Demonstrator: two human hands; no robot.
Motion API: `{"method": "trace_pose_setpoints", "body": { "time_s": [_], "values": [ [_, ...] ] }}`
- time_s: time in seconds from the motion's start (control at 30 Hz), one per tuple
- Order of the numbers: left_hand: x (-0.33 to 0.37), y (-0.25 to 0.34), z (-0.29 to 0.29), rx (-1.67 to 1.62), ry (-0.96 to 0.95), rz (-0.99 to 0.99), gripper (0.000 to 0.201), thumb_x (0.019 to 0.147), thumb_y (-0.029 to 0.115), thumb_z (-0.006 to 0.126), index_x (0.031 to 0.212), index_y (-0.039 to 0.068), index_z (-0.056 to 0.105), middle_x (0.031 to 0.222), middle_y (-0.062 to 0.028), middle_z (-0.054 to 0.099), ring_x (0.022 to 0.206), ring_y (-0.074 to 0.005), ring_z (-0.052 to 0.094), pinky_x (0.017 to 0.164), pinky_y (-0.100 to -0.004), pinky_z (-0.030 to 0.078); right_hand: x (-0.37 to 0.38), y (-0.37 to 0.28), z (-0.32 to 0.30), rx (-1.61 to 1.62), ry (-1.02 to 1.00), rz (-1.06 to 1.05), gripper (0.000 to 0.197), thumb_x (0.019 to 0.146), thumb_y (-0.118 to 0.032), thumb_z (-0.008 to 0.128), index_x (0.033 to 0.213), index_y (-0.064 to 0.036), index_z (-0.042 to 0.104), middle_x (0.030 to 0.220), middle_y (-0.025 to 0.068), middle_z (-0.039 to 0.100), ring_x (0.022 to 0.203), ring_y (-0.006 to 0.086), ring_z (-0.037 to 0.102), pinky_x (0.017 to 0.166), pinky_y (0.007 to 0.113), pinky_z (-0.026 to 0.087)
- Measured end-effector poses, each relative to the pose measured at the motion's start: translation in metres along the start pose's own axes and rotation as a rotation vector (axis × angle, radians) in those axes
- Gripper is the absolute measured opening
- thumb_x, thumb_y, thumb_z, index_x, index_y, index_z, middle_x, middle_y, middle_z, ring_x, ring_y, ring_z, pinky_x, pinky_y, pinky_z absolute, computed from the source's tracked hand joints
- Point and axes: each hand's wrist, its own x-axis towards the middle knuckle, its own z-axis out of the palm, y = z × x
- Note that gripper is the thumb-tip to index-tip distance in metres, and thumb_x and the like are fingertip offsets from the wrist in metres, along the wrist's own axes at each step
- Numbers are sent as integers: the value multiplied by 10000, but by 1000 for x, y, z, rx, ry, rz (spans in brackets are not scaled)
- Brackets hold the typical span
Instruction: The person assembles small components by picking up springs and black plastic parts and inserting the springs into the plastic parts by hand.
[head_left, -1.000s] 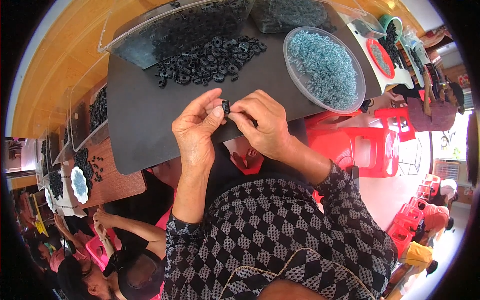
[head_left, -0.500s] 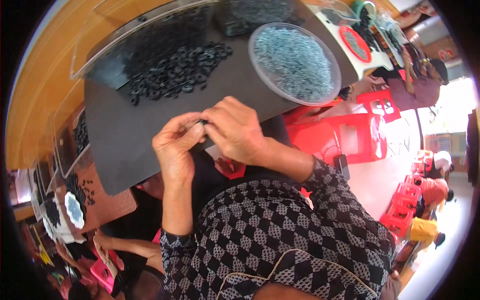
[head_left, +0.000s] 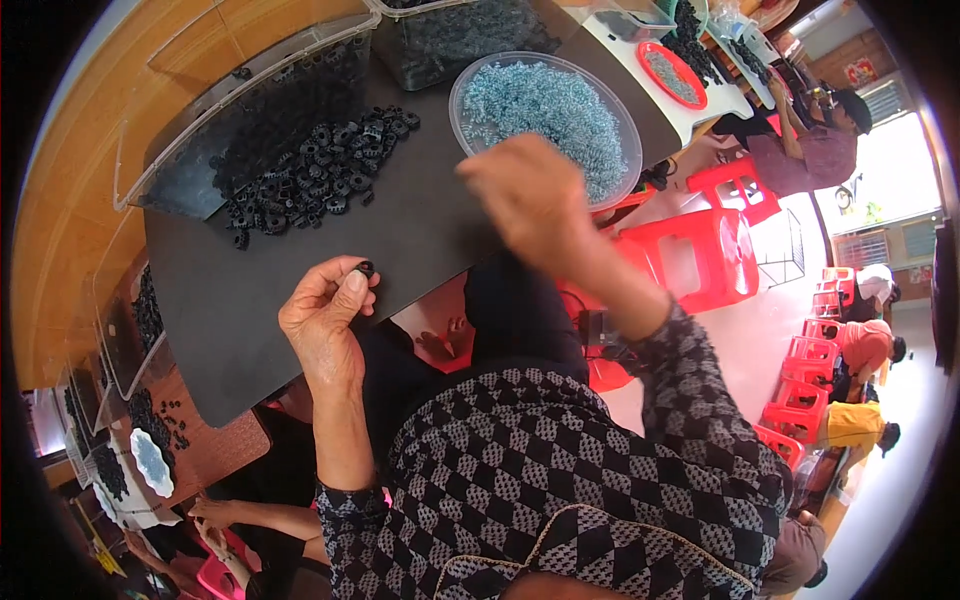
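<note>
My left hand (head_left: 325, 318) is closed, with a small black plastic part (head_left: 366, 268) pinched between thumb and fingers near the table's front edge. My right hand (head_left: 532, 195) is smeared by motion over the near side of a round clear plastic dish (head_left: 632, 172). Whether its fingers hold anything cannot be made out. Heaped in that dish are many tiny shiny bluish-silver pieces (head_left: 560, 100), too small to name for sure. Beyond my left hand, a pile of black plastic parts (head_left: 325, 170) spills from a clear tipped bin (head_left: 185, 185) onto the dark table (head_left: 420, 190).
A second clear bin (head_left: 470, 45) with dark parts stands behind the dish. Further right, a red dish (head_left: 672, 75) lies on a white table. Red plastic stools (head_left: 690, 250) stand to my right. Co-workers sit on both sides; one person's arms (head_left: 260, 515) show at lower left.
My hands were together at the small black part. The right hand has moved off, right and away from me, to the dish; the left still holds the part. The view has shifted slightly.
</note>
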Motion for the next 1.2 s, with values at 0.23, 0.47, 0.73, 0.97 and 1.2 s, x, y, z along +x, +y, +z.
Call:
{"method": "trace_pose_setpoints", "body": {
  "time_s": [0.23, 0.47, 0.73, 0.97, 1.2],
  "values": [
    [3, -6, 1, 35, -23, 32, 133, 788, -4, 659, 919, -26, 654, 779, -71, 636, 645, -97, 557, 559, -205, 451, 1, 61, -16, -290, -372, 41, 121, 737, -67, 634, 850, -88, 671, 722, 98, 555, 746, 285, 569, 636, 383, 452],
    [1, -6, -1, 37, -38, 40, 147, 802, -10, 643, 948, -28, 646, 775, -57, 624, 652, -89, 549, 562, -196, 449, 4, 69, 2, -387, -568, -20, 49, 718, -75, 619, 765, -67, 631, 754, 98, 552, 780, 293, 563, 664, 397, 447],
    [1, -7, 0, 56, -24, 26, 157, 806, 36, 656, 953, -21, 646, 778, -67, 635, 636, -98, 540, 549, -216, 439, -1, 73, 0, -275, -461, 66, 64, 728, -67, 588, 771, -30, 559, 758, 131, 575, 800, 316, 568, 672, 422, 443],
    [0, -8, -2, 54, -24, 38, 152, 807, 46, 661, 946, -15, 648, 781, -66, 640, 637, -97, 546, 552, -219, 440, 3, 66, -8, -214, -370, 132, 76, 717, -35, 578, 789, -31, 554, 752, 161, 575, 768, 359, 566, 672, 431, 442],
    [0, -8, -2, 49, -16, 32, 146, 812, 56, 658, 939, -16, 646, 782, -71, 642, 637, -99, 552, 555, -220, 444, 10, 56, -15, -85, -378, 226, 82, 733, -37, 589, 795, 0, 549, 729, 157, 577, 689, 305, 588, 611, 371, 459]
  ]
}}
